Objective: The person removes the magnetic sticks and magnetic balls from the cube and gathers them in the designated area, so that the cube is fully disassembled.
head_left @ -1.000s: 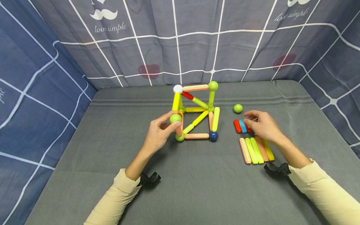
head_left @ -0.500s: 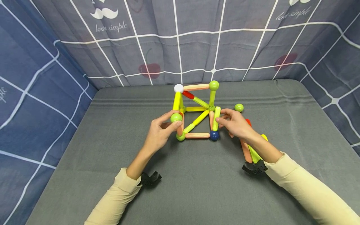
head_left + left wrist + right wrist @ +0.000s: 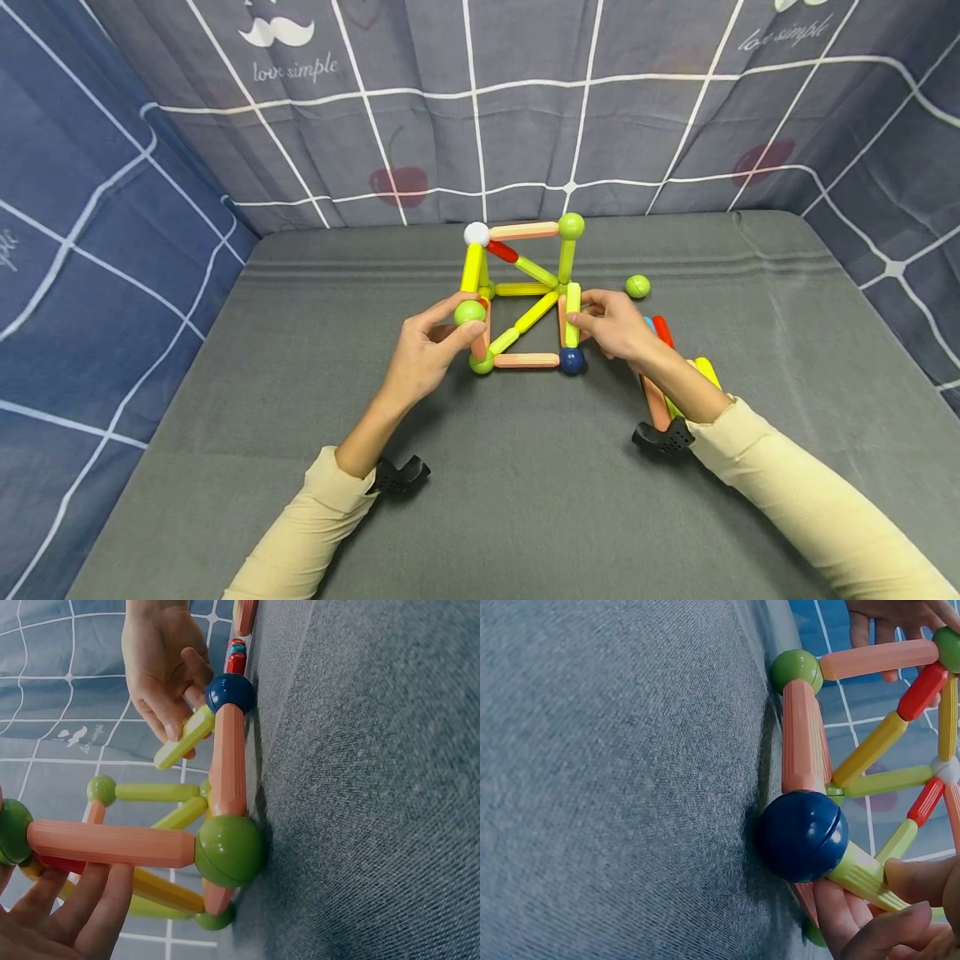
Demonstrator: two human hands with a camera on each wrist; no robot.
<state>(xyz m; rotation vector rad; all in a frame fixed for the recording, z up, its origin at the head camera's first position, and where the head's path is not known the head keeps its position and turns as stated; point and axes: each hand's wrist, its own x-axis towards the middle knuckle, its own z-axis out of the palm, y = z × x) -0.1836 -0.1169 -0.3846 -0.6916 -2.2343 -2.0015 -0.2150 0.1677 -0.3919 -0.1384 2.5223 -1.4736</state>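
A box-like frame of coloured sticks and balls stands on the grey cloth. My left hand [image 3: 424, 354] pinches the green ball [image 3: 470, 312] at its upper front left corner; an orange stick [image 3: 112, 844] runs from that ball down to another green ball [image 3: 231, 851]. My right hand [image 3: 611, 323] holds a yellow-green stick [image 3: 573, 317] between thumb and fingers. That stick's lower end meets the dark blue ball [image 3: 802, 836] at the front right bottom corner, and it leans in the left wrist view. A white ball [image 3: 476, 235] tops the back left corner.
A loose green ball [image 3: 637, 287] lies right of the frame. Short red [image 3: 663, 330] and blue pieces and several longer sticks lie partly hidden under my right forearm. A grid-patterned curtain [image 3: 525, 142] stands behind.
My right hand has moved left from the short pieces to the stick over the blue ball and now grips it; the stick has tilted slightly leftward. My left hand has stayed put.
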